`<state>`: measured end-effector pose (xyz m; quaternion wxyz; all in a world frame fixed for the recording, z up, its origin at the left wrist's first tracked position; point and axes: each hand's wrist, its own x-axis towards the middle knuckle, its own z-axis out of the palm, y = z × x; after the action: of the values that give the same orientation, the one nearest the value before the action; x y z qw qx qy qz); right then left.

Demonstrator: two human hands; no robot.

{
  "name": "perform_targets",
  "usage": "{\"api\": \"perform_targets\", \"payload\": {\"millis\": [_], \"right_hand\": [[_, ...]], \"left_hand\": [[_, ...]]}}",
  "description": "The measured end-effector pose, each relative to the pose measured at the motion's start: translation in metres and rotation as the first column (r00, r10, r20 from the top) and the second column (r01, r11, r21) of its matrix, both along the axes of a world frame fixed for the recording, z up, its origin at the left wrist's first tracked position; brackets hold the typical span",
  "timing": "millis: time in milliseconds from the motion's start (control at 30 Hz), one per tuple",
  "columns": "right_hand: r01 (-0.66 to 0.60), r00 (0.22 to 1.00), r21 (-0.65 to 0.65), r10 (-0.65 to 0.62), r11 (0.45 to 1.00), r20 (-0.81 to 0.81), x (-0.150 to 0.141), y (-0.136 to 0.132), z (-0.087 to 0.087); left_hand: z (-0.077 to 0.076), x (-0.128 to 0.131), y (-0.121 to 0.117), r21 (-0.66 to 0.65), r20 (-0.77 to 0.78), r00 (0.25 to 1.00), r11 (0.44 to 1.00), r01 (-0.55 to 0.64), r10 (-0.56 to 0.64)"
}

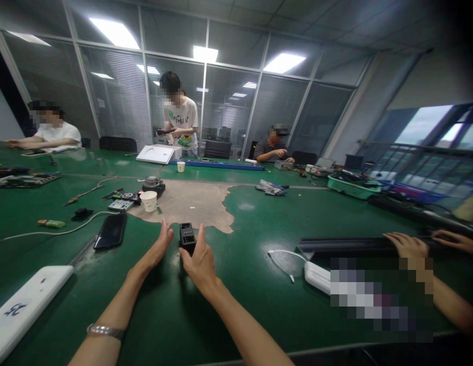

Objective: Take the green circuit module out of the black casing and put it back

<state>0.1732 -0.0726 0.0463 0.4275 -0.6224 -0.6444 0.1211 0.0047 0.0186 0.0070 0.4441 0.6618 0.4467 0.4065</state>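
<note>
A small black block-shaped device (187,235) with openings in its face stands out in front of me, over the green table (236,310). My right hand (201,262) grips it, with the thumb at its near left side and the fingers along its right. To the left of the device is my left hand (164,240), its fingers stretched forward and apart from the block, with nothing in them. Its wrist wears a metal bracelet (105,331). Beyond both hands lies a torn-edged brown patch (194,203) on the tabletop. The device's underside is hidden.
Left of me lie a black phone (111,230) and a white power strip (28,310). A paper cup (148,201) stands near electronic parts. At right, another person's hand (409,249) rests on a long black bar (343,246). A green basket (352,187) sits farther back; several people are around the table.
</note>
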Motion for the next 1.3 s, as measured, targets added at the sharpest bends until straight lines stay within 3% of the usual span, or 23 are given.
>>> {"api": "perform_targets", "payload": {"millis": [267, 633, 833, 1000, 1167, 1300], "right_hand": [[-0.009, 0.997, -0.072, 0.014, 0.997, 0.072, 0.005, -0.007, -0.016], [-0.069, 0.997, -0.018, 0.069, 0.997, 0.018, 0.002, -0.006, -0.028], [-0.006, 0.999, -0.052, 0.009, 0.999, 0.046, -0.003, -0.004, -0.022], [-0.020, 0.991, -0.004, 0.019, 1.000, -0.136, 0.002, -0.001, -0.009], [0.004, 0.968, 0.106, 0.023, 0.994, -0.252, 0.033, 0.003, 0.010], [0.081, 0.977, 0.079, -0.064, 0.994, -0.206, 0.069, 0.003, 0.007]], "left_hand": [[0.004, 0.001, -0.004, -0.019, 0.018, 1.000, 1.000, -0.002, 0.002], [-0.001, 0.000, -0.001, -0.004, -0.001, 1.000, 1.000, -0.004, 0.004], [-0.006, 0.000, 0.003, 0.003, 0.027, 1.000, 1.000, 0.003, -0.003], [-0.007, -0.001, 0.005, -0.013, 0.023, 1.000, 1.000, -0.004, 0.004], [-0.005, -0.002, 0.003, -0.009, -0.011, 1.000, 1.000, 0.009, -0.009], [-0.013, -0.003, 0.009, -0.005, 0.006, 1.000, 1.000, 0.001, -0.001]]}}
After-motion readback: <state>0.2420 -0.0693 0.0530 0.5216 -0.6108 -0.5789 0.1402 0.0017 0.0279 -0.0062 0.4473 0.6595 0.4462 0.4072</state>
